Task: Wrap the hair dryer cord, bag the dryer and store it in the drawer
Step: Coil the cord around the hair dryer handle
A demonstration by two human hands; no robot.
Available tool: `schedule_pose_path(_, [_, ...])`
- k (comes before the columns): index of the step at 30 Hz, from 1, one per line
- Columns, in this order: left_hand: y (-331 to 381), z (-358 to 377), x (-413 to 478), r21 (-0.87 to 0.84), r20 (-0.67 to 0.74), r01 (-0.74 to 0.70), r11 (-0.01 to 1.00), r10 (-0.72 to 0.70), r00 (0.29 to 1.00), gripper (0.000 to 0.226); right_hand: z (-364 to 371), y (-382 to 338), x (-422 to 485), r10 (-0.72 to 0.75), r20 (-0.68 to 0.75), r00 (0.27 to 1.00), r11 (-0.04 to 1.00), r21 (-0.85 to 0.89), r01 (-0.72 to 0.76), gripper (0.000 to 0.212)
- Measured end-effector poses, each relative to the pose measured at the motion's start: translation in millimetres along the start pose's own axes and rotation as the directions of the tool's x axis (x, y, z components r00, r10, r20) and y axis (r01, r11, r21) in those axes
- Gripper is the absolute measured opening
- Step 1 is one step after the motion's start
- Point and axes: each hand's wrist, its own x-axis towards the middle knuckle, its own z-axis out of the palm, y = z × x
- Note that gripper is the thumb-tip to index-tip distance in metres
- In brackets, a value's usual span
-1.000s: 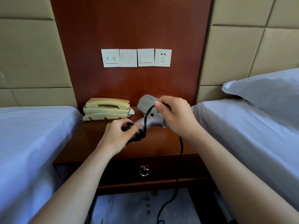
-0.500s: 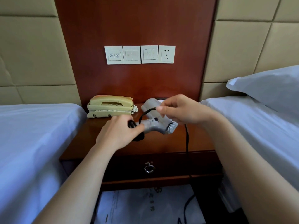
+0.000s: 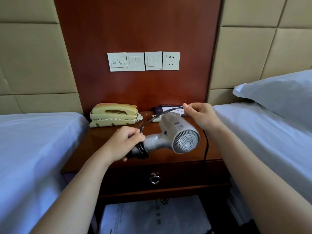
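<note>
A silver hair dryer (image 3: 175, 132) hangs over the wooden nightstand (image 3: 101, 141), its rear grille facing me. My left hand (image 3: 125, 144) grips the end of its handle, where a few black cord turns are wound. My right hand (image 3: 200, 115) pinches the black cord (image 3: 162, 114) above and behind the dryer body, stretching it taut from the handle. The rest of the cord hangs down past the right front edge of the nightstand. The drawer (image 3: 185, 174) with a metal ring pull (image 3: 154, 179) is shut below the top.
A beige telephone (image 3: 114, 114) sits at the back left of the nightstand, small cards behind the dryer. White beds flank both sides, with a pillow (image 3: 278, 93) on the right. Switches and a socket (image 3: 171, 60) are on the wall panel. A white printed sheet (image 3: 135, 217) lies on the lower shelf.
My right hand has lifted the cord up and to the right, away from the dryer, and the dryer has turned so its grille faces me. The view has also shifted closer.
</note>
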Motion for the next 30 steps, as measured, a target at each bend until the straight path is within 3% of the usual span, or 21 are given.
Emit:
schedule_pose_path(5, [11.2, 12.1, 3.2, -0.178, 0.052, -0.016, 0.984, 0.026, 0.998, 0.03, -0.9, 6.5, 0.5, 0.075, 0.009, 0.997, 0.986, 0.15, -0.076, 0.036])
schedule_pose_path(11, [19.3, 17.1, 1.9, -0.263, 0.04, -0.043, 0.964, 0.055, 0.998, 0.024, -1.7, 18.5, -13.3, 0.295, 0.121, 0.948, 0.953, 0.04, -0.302, 0.043])
schedule_pose_path(14, [14.7, 12.8, 3.3, -0.317, -0.037, -0.032, 0.948, 0.022, 0.999, 0.03, -6.4, 31.3, -13.0, 0.212, 0.285, 0.935, 0.974, -0.135, -0.179, 0.033])
schedule_pose_path(16, [8.8, 9.9, 4.3, -0.33, -0.104, -0.013, 0.944, -0.022, 0.994, 0.038, -5.9, 31.1, -16.7, 0.239, 0.384, 0.892, 0.951, -0.28, -0.134, 0.03])
schedule_pose_path(25, [-8.9, 3.3, 9.4, -0.338, -0.337, 0.196, 0.92, -0.313, 0.888, 0.038, 7.1, -17.0, -38.0, 0.111, 0.611, 0.784, 0.865, -0.447, 0.226, 0.022])
schedule_pose_path(27, [-8.7, 6.3, 9.1, -0.27, -0.365, 0.237, 0.933, -0.327, 0.871, 0.039, 13.1, -27.7, -43.2, 0.066, 0.627, 0.776, 0.818, -0.479, 0.318, 0.021])
schedule_pose_path(30, [-3.8, 16.9, 4.8, -0.026, -0.41, 0.207, 0.978, -0.199, 0.89, 0.046, 20.0, -43.1, -49.1, -0.013, 0.647, 0.762, 0.773, -0.477, 0.418, 0.024])
